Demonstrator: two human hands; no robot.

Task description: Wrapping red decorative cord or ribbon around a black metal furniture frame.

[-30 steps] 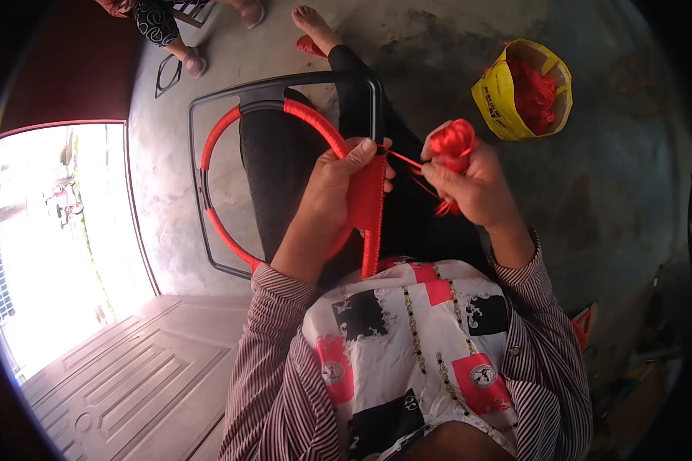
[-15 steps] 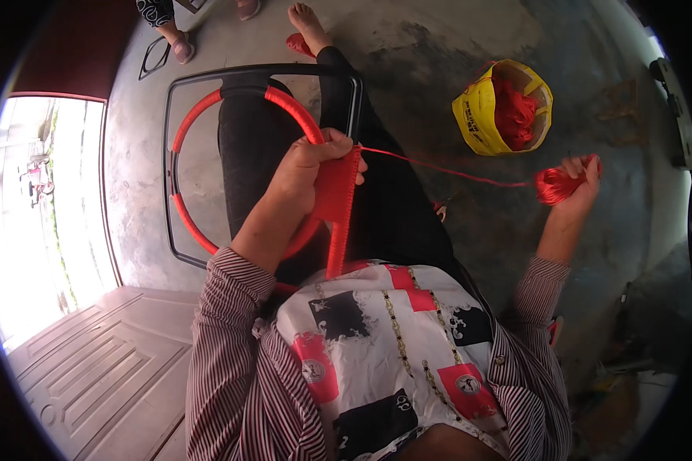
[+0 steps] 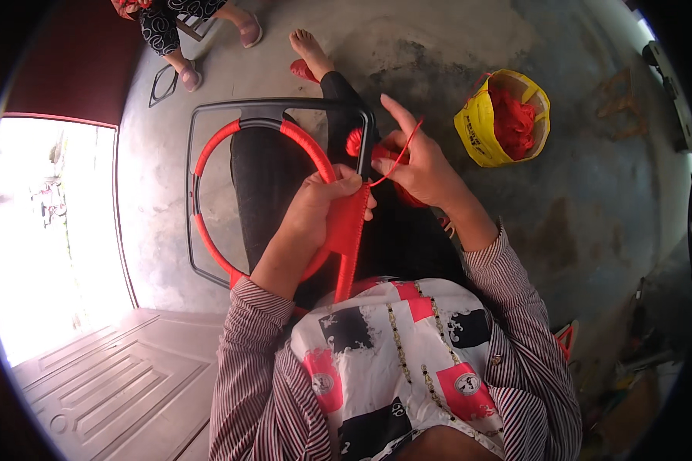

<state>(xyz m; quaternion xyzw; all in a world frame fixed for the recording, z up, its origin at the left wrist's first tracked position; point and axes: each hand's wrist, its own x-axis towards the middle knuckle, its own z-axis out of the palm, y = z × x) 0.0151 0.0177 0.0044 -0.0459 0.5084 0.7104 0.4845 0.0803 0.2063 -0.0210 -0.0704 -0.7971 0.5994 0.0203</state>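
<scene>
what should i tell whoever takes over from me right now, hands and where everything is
Left hand: grips the red-wrapped ring at its near right side, over the lap.
Right hand: fingers pinch the red cord, drawn taut to the ring; a small red bundle sits by it.
Yellow bag of red cord is on the floor to the right.
Done: most of the ring wrapped red.
Left: a black stretch at the ring's far top.

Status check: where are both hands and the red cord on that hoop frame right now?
Left hand grips red-wrapped hoop on its right side. Right hand pinches taut red cord above lap. Yellow bag of cord on floor, apart.
</scene>
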